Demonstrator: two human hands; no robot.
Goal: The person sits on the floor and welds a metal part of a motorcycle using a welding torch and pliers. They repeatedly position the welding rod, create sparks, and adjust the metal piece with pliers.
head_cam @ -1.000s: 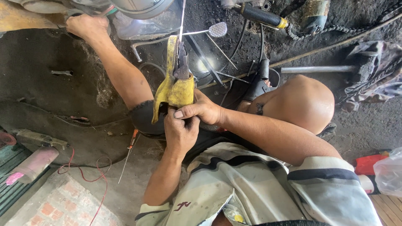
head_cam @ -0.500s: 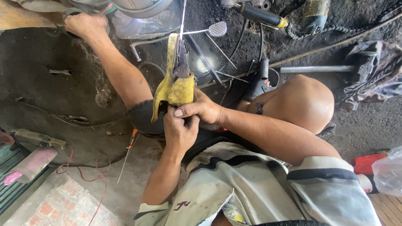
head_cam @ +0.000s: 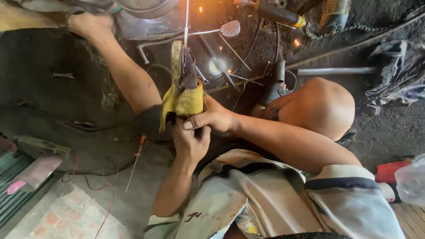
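Together our 2 hands, left hand [head_cam: 191, 142] and right hand [head_cam: 215, 117], clasp the yellow electrode holder [head_cam: 182, 95], its welding rod [head_cam: 187, 22] upright amid sparks [head_cam: 230, 71].

Scuffed yellow plastic electrode holder [head_cam: 183, 99] with dark worn metal jaw, thin bare metal rod [head_cam: 187, 20], matt grimy concrete floor [head_cam: 44, 88], soft stained cloth shirt [head_cam: 265, 199]

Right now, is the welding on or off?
On: sparks fly and a bright glow shows ahead of the yellow electrode holder gripped by both hands.
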